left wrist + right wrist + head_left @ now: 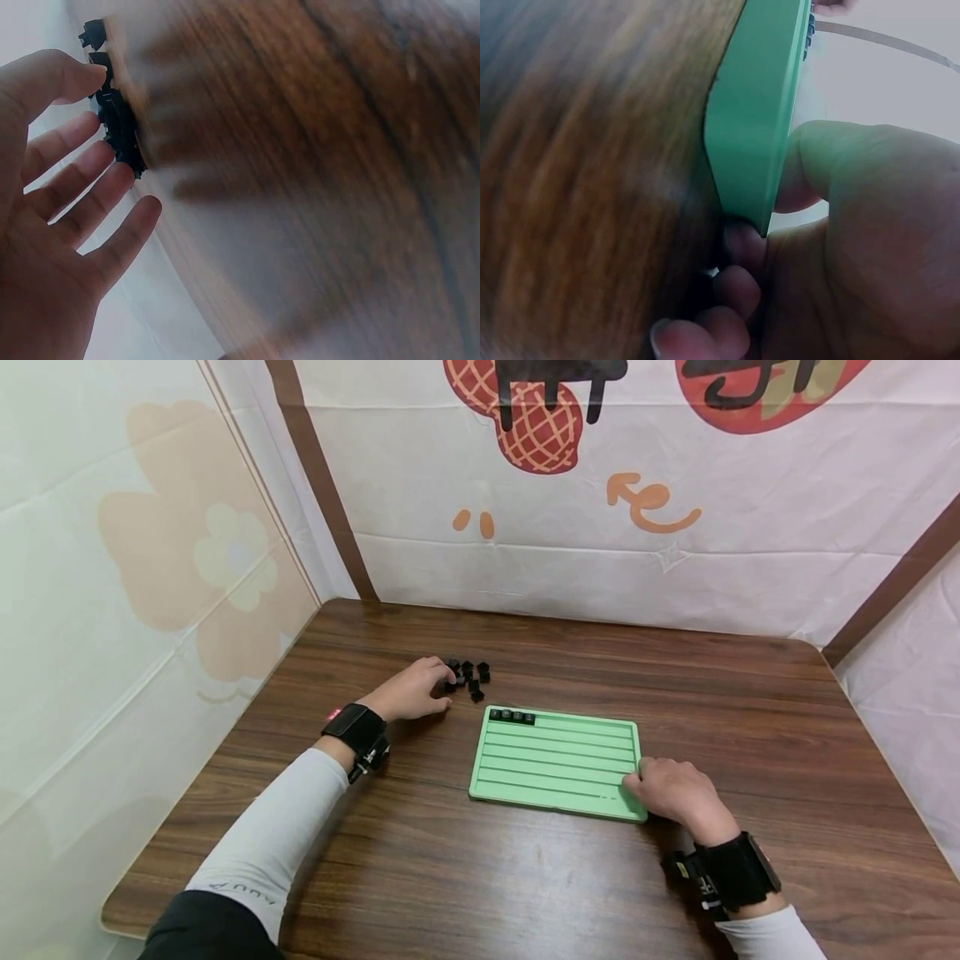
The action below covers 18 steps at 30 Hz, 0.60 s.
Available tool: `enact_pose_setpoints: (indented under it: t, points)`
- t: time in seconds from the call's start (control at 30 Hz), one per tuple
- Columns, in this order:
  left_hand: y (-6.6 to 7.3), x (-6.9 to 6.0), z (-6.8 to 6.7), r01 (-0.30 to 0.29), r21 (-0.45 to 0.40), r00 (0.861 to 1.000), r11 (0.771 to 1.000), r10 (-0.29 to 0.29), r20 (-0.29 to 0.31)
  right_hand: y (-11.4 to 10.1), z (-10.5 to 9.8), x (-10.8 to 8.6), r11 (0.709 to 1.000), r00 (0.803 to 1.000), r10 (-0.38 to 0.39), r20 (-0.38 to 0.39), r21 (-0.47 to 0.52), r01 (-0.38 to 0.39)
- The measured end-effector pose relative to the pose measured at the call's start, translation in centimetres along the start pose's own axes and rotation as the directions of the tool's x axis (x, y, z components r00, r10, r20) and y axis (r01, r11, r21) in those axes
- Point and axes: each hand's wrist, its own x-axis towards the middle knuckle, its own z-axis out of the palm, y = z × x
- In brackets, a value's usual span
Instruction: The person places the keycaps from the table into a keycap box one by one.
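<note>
Several small black keycap-like pieces (477, 686) lie in a loose cluster on the table, left of the green tray's top. My left hand (411, 690) is at the cluster's left side, fingers spread and slightly bent; in the left wrist view the hand (67, 180) has its fingertips by the black pieces (120, 124), with no piece plainly held. The green ridged tray (555, 762) has a short row of black keycaps (512, 717) in its top left corner. My right hand (678, 793) grips the tray's right edge, thumb on top and fingers curled at the side (742, 150).
The brown wooden table (750, 718) extends around the tray, its back edge meeting a white printed curtain (525, 568). Another curtain (150, 610) hangs along the left side.
</note>
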Motion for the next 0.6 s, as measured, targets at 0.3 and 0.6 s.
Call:
enact_pose_setpoints:
  t: [0.3, 0.6]
  points:
    - [0.25, 0.43, 0.32, -0.004, -0.006, 1.0, 1.0, 0.004, 0.004, -0.09, -0.03, -0.08, 1.0, 1.0, 0.003, 0.003, 0.004, -0.003]
    - [0.18, 0.64, 0.52, -0.011, 0.007, 1.0, 1.0, 0.011, 0.01, 0.03, 0.02, -0.08, 1.0, 1.0, -0.008, -0.006, 0.012, 0.008]
